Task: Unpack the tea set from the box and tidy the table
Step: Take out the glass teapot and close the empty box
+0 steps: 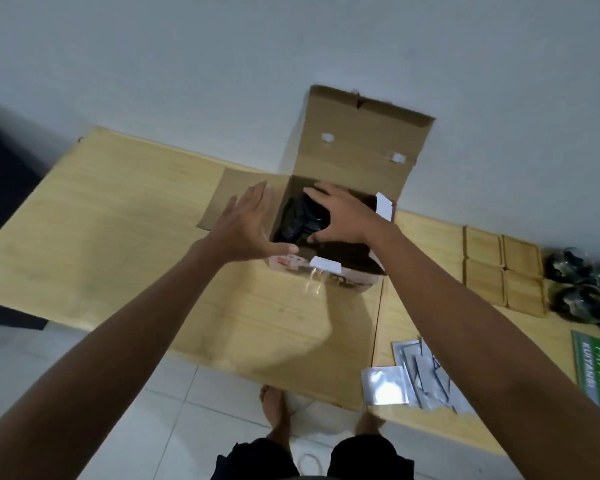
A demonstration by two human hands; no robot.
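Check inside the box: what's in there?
The box holds a dark plastic-wrapped item, gripped by the right hand. The hand and box walls hide anything deeper.

The dark wrapped thing under the right hand stays unclear, half hidden inside the box.

Dim, even indoor light with a cool grey cast; the whole view is soft and slightly smeared. A soft shadow of an arm falls on the pale wooden surface toward 6 o'clock. Glare whitens the silver foil sachets at 5 o'clock. Wide-angle distortion bends the edges, and the open brown cardboard box interior reads nearly black
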